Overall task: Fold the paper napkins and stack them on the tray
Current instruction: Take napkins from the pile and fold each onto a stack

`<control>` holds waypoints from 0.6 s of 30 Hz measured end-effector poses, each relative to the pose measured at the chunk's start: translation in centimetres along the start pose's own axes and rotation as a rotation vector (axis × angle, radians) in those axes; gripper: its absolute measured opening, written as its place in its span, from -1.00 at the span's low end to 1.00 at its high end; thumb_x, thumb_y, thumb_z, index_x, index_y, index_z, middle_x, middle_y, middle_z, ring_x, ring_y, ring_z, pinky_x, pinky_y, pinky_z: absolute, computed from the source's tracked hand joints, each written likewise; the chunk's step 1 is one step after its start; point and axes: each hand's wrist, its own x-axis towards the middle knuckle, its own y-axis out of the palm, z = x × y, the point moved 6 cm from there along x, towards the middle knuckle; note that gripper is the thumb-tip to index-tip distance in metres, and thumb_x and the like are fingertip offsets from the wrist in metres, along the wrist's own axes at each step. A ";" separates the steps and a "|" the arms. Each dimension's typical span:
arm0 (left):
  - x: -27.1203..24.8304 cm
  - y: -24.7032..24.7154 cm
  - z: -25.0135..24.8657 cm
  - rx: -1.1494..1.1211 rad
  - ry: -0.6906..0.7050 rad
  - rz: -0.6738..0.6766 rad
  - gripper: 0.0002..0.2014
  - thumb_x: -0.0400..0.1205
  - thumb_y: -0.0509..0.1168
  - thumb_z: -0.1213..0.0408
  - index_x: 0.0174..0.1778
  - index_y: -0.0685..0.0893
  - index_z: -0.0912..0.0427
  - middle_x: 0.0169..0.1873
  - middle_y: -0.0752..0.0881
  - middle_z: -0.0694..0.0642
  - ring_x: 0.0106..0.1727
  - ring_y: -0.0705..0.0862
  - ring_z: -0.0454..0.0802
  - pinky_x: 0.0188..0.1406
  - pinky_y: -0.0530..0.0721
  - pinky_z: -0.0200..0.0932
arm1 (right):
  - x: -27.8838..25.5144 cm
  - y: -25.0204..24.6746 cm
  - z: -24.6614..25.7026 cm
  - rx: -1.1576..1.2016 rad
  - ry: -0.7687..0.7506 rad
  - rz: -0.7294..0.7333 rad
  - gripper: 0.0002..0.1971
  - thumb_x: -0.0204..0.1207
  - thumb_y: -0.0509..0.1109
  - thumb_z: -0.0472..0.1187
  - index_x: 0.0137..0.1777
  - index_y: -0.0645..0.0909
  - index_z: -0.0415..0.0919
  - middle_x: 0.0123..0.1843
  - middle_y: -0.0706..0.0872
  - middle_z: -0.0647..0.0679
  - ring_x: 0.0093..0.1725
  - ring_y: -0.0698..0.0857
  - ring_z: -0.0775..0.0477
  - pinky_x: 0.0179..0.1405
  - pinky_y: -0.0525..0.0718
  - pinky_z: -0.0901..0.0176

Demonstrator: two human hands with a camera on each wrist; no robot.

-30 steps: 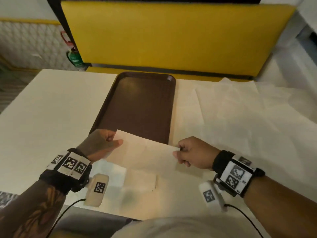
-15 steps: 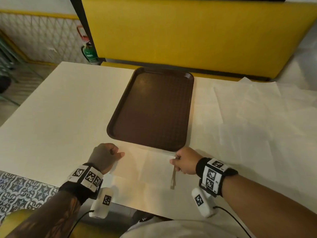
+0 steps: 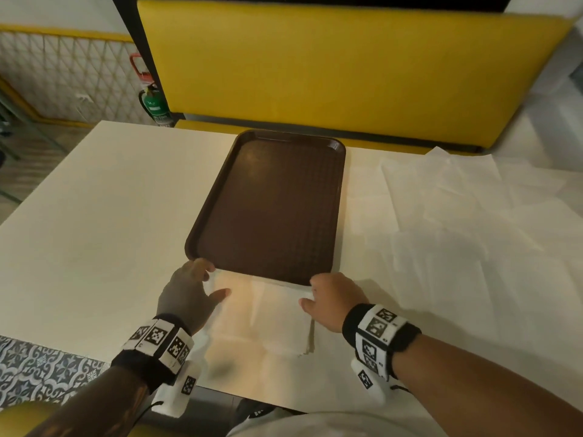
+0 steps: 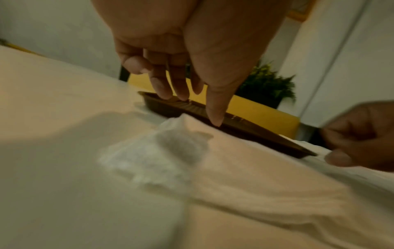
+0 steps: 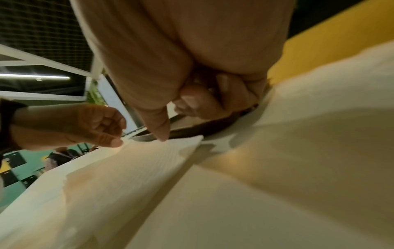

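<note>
Napkin: we see one white paper napkin (image 3: 268, 313) lying flat on the desk (image 3: 94, 216), just before the near edge of the tray (image 3: 271, 203). It is thin, with soft creases and a fine embossed texture.
Left hand: our left hand (image 3: 189, 294) is at the napkin's left edge; in the wrist view the fingers (image 4: 215, 107) are straight and point down.
Right hand: our right hand (image 3: 334, 301) is at the right edge, thumb on the paper, fingers curled; a pinch we cannot tell.
Tray: brown plastic, rectangular with round corners, ribbed floor.
Other sheets: more thin white paper (image 3: 473, 222) is spread on the right.
</note>
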 end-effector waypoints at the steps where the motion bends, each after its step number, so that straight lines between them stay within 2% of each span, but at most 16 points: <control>1: -0.1 0.1 -0.7 0.010 0.064 -0.001 -0.63 0.40 0.52 0.01 0.01 0.55 -0.03 -0.15 0.59 -0.12 -0.14 0.59 -0.11 -0.13 0.61 -0.20 | -0.3 -0.3 0.8 -0.034 -0.079 -0.005 -0.74 0.56 0.36 0.09 -0.11 0.50 -0.10 -0.22 0.61 -0.02 -0.16 0.67 -0.13 -0.07 0.72 0.00; 3: -0.3 0.9 -1.8 0.023 0.161 0.092 -0.69 0.44 0.50 0.05 0.04 0.62 -0.02 -0.10 0.62 -0.13 -0.12 0.58 -0.15 -0.10 0.57 -0.26 | -0.5 -0.3 2.1 -0.084 -0.185 0.043 -0.71 0.56 0.38 0.07 0.08 0.56 -0.14 -0.07 0.69 -0.06 -0.05 0.70 -0.18 0.01 0.70 -0.01; 6: -0.5 2.5 -2.2 0.090 0.206 0.257 -0.68 0.49 0.45 0.07 0.16 0.66 -0.05 0.04 0.68 -0.13 -0.03 0.61 -0.18 0.10 0.62 -0.24 | -0.2 0.2 2.3 -0.178 -0.189 0.135 -0.63 0.55 0.40 0.01 0.30 0.58 -0.13 0.19 0.73 -0.12 0.16 0.70 -0.24 0.15 0.67 -0.04; 12: -0.5 2.8 -2.6 0.187 0.220 0.322 -0.60 0.51 0.42 0.02 0.26 0.64 -0.02 0.19 0.66 -0.11 0.17 0.63 -0.15 0.31 0.59 -0.15 | -0.9 0.4 2.1 -0.176 -0.204 0.152 -0.61 0.57 0.38 -0.04 0.36 0.54 -0.14 0.20 0.72 -0.15 0.18 0.69 -0.25 0.17 0.67 -0.09; 14: -0.3 2.4 -3.2 0.197 0.231 0.317 -0.61 0.50 0.42 0.00 0.23 0.66 -0.01 0.15 0.68 -0.12 0.12 0.63 -0.18 0.25 0.59 -0.20 | -1.1 -0.3 1.7 -0.118 -0.196 0.131 -0.62 0.58 0.37 0.00 0.32 0.56 -0.14 0.17 0.72 -0.15 0.16 0.69 -0.25 0.16 0.66 -0.07; 18: 0.3 0.7 -8.1 0.102 0.314 0.312 -0.76 0.52 0.41 0.03 0.07 0.66 -0.02 -0.06 0.64 -0.15 -0.12 0.61 -0.24 -0.09 0.54 -0.36 | -2.0 -3.8 -2.2 -0.018 -0.064 0.040 -0.63 0.58 0.36 0.06 0.26 0.57 -0.15 0.15 0.70 -0.16 0.11 0.69 -0.25 0.09 0.65 -0.01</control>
